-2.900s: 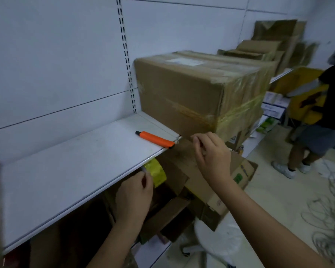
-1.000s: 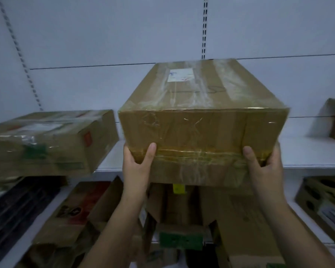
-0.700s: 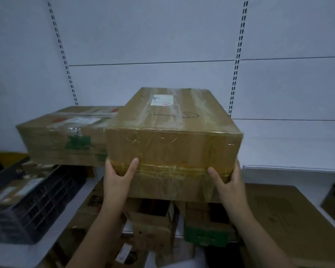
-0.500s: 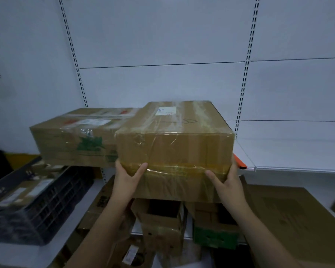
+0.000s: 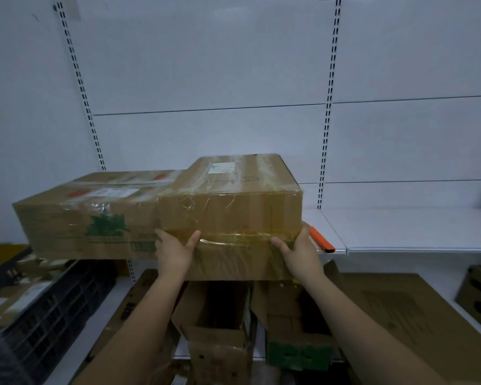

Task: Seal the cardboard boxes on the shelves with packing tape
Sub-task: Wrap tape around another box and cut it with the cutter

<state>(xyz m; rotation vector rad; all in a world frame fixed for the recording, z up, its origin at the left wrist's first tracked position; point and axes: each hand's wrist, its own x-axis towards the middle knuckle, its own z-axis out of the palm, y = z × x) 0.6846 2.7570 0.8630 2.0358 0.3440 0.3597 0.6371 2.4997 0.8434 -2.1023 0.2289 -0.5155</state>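
A brown cardboard box [image 5: 233, 209], wrapped in clear and yellowish packing tape with a small white label on top, sits at the front of the white shelf [image 5: 414, 232]. Its left side is against a longer taped box [image 5: 89, 218] with a green print. My left hand [image 5: 175, 251] presses flat on the lower left of the box's front face, thumb up. My right hand [image 5: 300, 251] presses on the lower right corner of that face. An orange cutter [image 5: 321, 240] lies on the shelf edge just right of my right hand. No tape roll is in view.
Below the shelf stand open cardboard boxes [image 5: 217, 337], one with a green band [image 5: 297, 351]. A flat cardboard sheet [image 5: 400, 309] lies at the lower right and a black crate [image 5: 53, 301] at the lower left. The shelf surface right of the cutter is bare white.
I carried the taped box leftwards in both hands and brought it up against the longer box on the shelf. My hands stay on its front face.
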